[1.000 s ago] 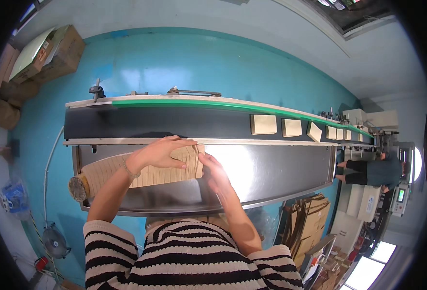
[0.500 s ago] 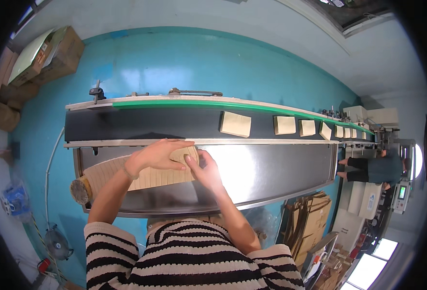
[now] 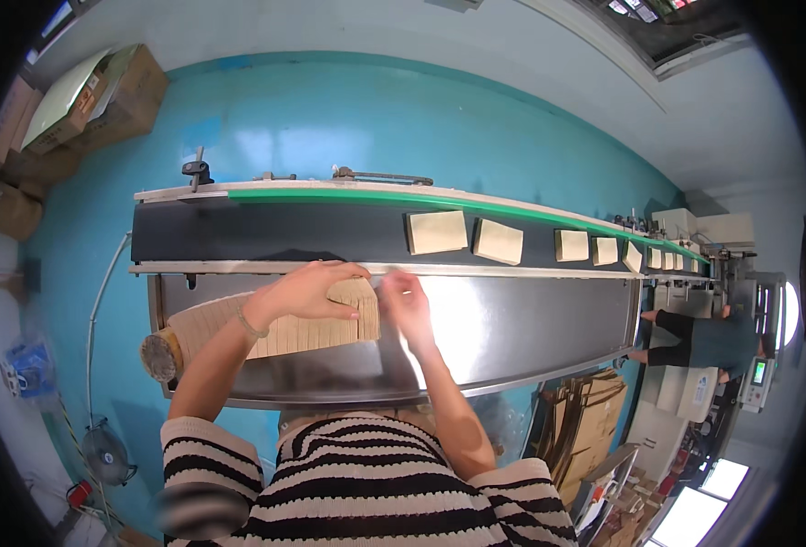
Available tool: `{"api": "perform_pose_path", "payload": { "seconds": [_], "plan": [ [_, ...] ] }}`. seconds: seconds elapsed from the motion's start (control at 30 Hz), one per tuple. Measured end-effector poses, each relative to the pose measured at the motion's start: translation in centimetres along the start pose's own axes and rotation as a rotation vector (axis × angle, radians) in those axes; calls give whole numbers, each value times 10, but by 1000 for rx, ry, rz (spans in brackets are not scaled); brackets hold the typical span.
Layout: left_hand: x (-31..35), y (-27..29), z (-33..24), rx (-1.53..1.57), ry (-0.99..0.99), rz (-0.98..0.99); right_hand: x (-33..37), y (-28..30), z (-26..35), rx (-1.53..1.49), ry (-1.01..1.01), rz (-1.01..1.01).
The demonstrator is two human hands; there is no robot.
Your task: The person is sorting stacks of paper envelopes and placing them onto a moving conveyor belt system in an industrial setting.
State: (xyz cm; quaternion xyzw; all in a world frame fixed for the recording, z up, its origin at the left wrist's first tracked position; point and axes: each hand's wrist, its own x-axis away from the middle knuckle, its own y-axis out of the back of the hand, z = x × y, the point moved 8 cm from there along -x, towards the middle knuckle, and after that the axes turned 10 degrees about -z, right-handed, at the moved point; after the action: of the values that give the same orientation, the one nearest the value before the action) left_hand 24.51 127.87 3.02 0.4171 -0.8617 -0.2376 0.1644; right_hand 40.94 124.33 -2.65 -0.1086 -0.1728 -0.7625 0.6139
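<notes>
Row of flat tan cartons (image 3: 271, 325) lying on steel bench near left end, under left hand (image 3: 304, 287). Flat cream packages (image 3: 437, 232) spaced along black belt toward right end. Brown cardboard boxes (image 3: 102, 96) at upper left. Small green-lit screen (image 3: 759, 372) at far right.

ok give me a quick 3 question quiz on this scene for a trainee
1. True or false: the left hand rests on top of the row of tan cardboard pieces.
2. Multiple choice: the cream flat pieces on the black conveyor belt lie A) in one stack, B) spaced in a line, C) inside a box.
3. Fill in: the right hand is at the ____ end of the row on the steel table.

Key: 1 true; 2 B; 3 right.
</notes>
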Motion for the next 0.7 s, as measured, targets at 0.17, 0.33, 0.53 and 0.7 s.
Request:
{"api": "perform_pose_path", "payload": {
  "seconds": [0.17, 0.33, 0.53, 0.7],
  "plan": [
    [12, 9, 3, 18, -53, -66, 25, -24, 6, 18, -77, 144],
    [13, 12, 3, 73, 5, -30, 25, -7, 9, 252, -101, 174],
    [19, 17, 12, 61, -8, -63, -29, 1, -11, -338, -238, -84],
    [22, 18, 18, 42, -35, -48, 38, -51, 19, 264, 168, 83]
  ]
}}
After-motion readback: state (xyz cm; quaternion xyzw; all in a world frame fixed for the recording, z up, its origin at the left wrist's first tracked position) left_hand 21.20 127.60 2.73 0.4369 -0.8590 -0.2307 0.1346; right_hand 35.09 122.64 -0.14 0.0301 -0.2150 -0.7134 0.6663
